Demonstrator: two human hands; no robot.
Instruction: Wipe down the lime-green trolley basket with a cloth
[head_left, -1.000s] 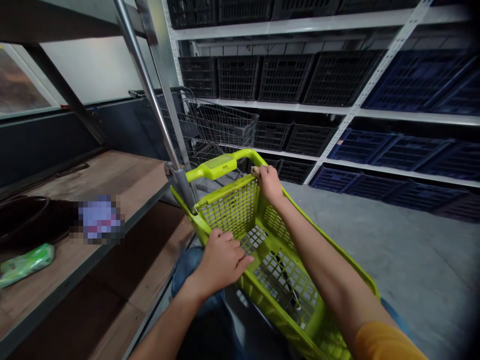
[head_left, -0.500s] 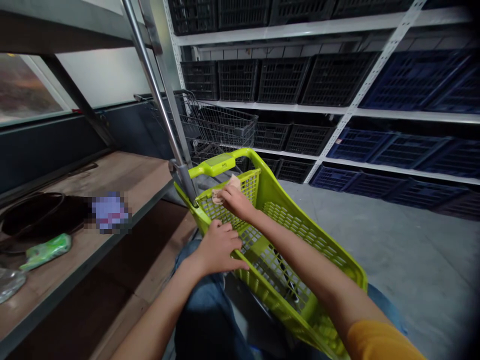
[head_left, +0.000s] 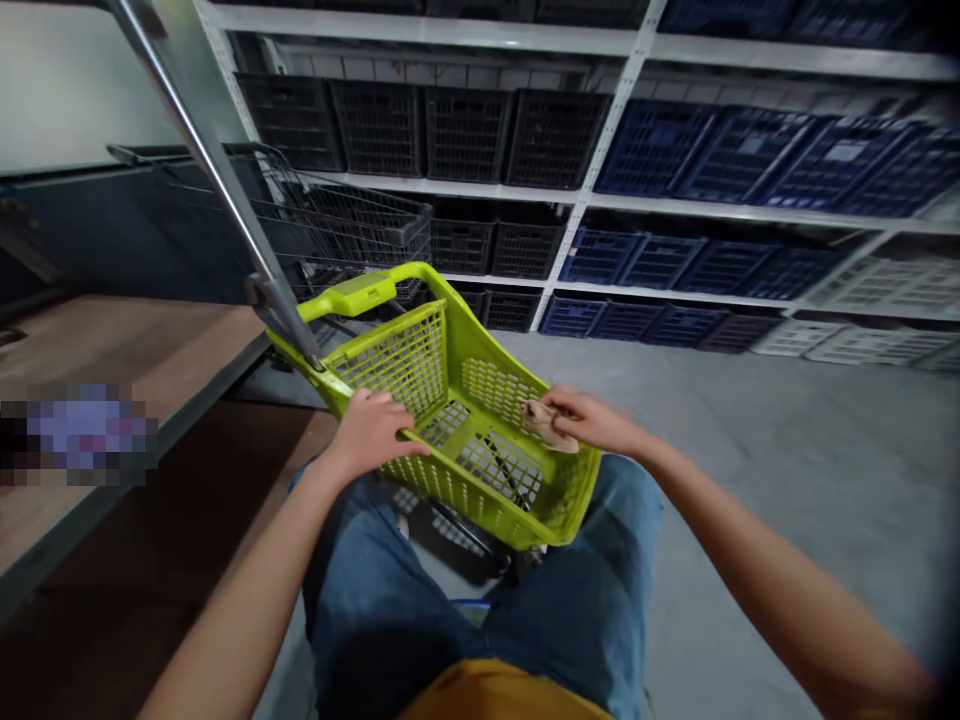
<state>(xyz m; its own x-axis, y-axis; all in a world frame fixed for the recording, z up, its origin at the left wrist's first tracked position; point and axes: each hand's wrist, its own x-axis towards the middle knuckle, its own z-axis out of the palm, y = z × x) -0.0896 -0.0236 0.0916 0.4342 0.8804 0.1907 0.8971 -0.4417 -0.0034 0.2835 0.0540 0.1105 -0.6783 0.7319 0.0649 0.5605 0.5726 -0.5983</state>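
A lime-green plastic shopping cart (head_left: pixel 480 480) with grid walls stands between my knees, its handle (head_left: pixel 360 293) at the far left. My left hand (head_left: pixel 371 432) is closed over the cart's near side rim, fingers reaching inside and thumb stretched along it. In my right hand (head_left: pixel 596 420) is a crumpled beige cloth (head_left: pixel 551 428), pinched between thumb and fingers at the far side of the cart, close to the right end. Whether the cloth touches the rim or the inner wall I cannot tell.
A metal pole (head_left: pixel 202 150) rises by the cart's handle. To the left is a wooden shelf (head_left: pixel 180 330) with a blurred-out item. Behind stand a dark wire cart (head_left: pixel 360 220) and white racks (head_left: pixel 577 215) of black crates (head_left: pixel 379 125) and blue crates (head_left: pixel 652 145).
My right hand with the cloth has moved from the handle-end wall to the far side near the opposite end. My left hand stays on the near rim. The view has swung right.
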